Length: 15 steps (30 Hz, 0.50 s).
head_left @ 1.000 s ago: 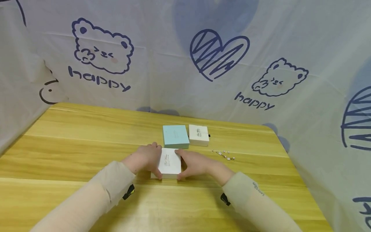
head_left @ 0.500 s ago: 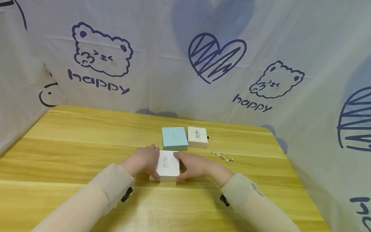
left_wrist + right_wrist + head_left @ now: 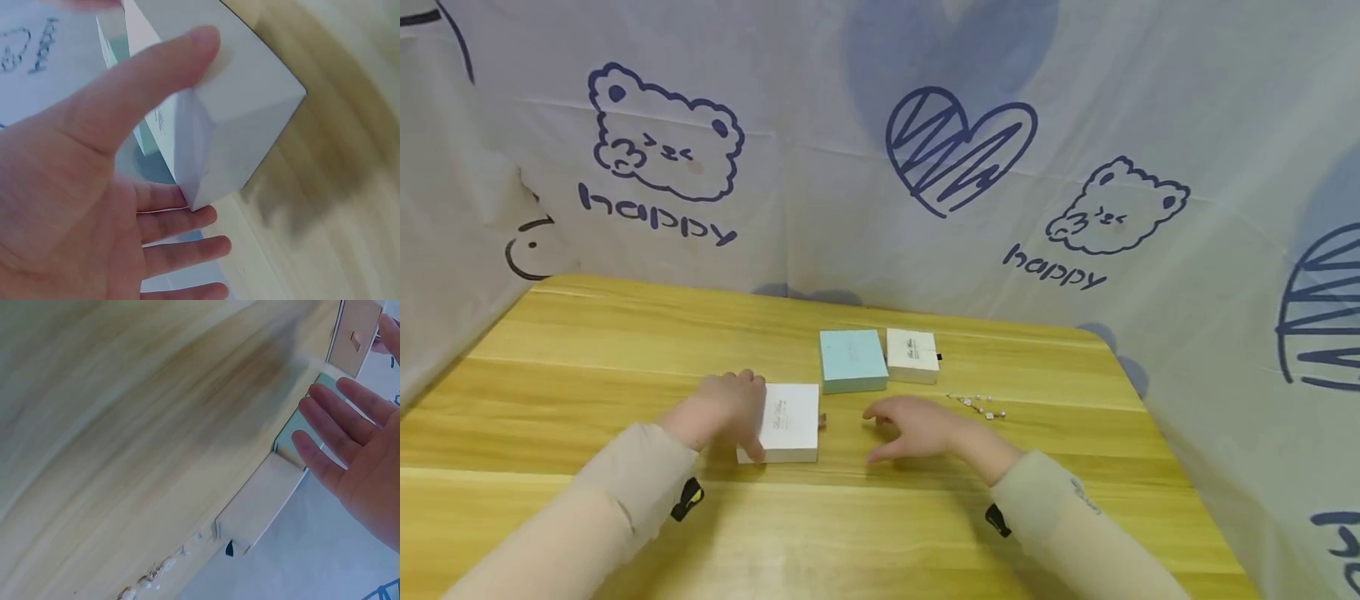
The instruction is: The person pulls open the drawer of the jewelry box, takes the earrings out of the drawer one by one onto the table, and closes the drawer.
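Observation:
The larger white gift box [image 3: 792, 417] lies flat near the middle of the table, with lettering on its lid and a small brown pull tab [image 3: 822, 422] at its right side. My left hand [image 3: 727, 414] grips its left end. In the left wrist view the thumb [image 3: 187, 56] presses on one face of the white box [image 3: 250, 81], and the fingers reach to its edge. To the right of the box, my right hand [image 3: 917, 429] hovers apart from it with fingers relaxed and holding nothing. The right wrist view shows those fingers [image 3: 328, 419] spread.
Behind the hands sit a pale blue box [image 3: 853, 361] and a smaller white box [image 3: 912, 356] with a black tab, side by side. A beaded bracelet-like chain [image 3: 977, 406] lies right of them. A printed cloth [image 3: 820, 192] hangs behind the wooden table [image 3: 820, 533].
My left hand has moved left with the larger white box. The right hand has let go of it and stands apart, and the brown tab now shows at the box's right side.

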Each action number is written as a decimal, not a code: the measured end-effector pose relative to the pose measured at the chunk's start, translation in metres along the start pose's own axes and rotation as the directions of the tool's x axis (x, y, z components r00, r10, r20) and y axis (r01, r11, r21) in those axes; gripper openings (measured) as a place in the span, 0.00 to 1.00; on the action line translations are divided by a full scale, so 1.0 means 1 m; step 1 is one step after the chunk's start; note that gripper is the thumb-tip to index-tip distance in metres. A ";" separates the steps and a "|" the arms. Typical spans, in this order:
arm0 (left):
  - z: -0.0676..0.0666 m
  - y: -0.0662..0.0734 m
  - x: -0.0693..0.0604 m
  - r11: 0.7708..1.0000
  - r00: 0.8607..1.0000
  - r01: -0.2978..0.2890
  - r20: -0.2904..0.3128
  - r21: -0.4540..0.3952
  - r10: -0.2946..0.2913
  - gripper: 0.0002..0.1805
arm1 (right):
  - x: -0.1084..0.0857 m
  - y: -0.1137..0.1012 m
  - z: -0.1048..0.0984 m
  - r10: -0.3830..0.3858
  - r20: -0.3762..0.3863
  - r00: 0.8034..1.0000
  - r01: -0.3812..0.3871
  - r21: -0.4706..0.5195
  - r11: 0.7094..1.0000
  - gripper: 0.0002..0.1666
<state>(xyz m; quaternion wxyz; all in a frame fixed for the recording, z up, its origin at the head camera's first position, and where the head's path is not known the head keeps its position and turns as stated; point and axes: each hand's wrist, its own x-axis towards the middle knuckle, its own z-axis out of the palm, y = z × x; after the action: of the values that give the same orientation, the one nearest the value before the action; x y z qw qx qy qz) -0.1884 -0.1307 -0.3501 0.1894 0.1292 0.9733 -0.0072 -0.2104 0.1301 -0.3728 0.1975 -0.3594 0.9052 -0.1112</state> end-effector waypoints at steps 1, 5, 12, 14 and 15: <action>-0.002 -0.004 0.001 1.000 1.000 0.006 0.004 -0.003 -0.006 0.48 | -0.001 0.000 -0.001 -0.001 -0.001 1.000 0.001 0.002 1.000 0.39; -0.007 -0.019 0.008 1.000 1.000 0.021 0.005 -0.020 -0.021 0.51 | -0.002 0.000 -0.001 0.005 0.005 1.000 -0.005 -0.004 1.000 0.38; -0.006 -0.026 0.020 0.996 0.997 -0.019 -0.079 -0.088 0.012 0.57 | -0.002 0.000 0.000 0.024 -0.003 1.000 -0.024 -0.009 1.000 0.38; -0.003 -0.025 0.022 0.993 0.991 -0.063 -0.126 -0.095 0.051 0.57 | -0.003 0.001 -0.001 0.027 -0.055 0.998 -0.029 -0.027 0.999 0.39; -0.002 -0.024 0.023 0.989 0.985 -0.092 -0.159 -0.112 0.074 0.58 | -0.004 0.001 -0.001 0.031 -0.095 0.995 -0.035 -0.035 0.999 0.39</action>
<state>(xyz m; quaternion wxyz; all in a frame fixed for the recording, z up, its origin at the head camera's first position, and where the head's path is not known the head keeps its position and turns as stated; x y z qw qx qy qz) -0.2160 -0.1476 -0.3572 0.1212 0.1585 0.9775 0.0689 -0.2087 0.1336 -0.3709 0.1498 -0.3423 0.9212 -0.1083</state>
